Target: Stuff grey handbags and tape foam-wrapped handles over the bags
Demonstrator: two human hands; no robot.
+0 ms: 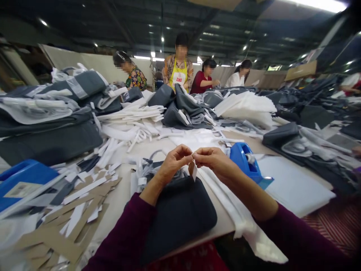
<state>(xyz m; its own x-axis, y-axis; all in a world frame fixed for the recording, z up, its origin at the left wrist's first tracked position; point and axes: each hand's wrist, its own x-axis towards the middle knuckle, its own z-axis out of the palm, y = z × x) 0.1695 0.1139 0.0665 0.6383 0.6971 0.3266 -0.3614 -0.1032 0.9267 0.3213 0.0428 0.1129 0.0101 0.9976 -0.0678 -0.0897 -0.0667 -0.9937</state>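
A dark bag [183,210] lies flat at the table's front edge, below both hands. Above its far end, my left hand [176,162] and my right hand [210,160] meet, fingertips pinched together. Between them hangs a small brown and white tag [193,170]; its string or top end is mostly hidden by the fingers. My right hand pinches at the top of the tag, and my left hand pinches right beside it. Clear plastic and grey straps [143,173] lie just left of the bag.
Blue plastic containers stand at right [245,162] and far left [25,182]. Cardboard strips [81,210] litter the left. White foam sheets [293,184] lie right. Dark bags and white strips [138,114] pile up behind; several people work beyond them.
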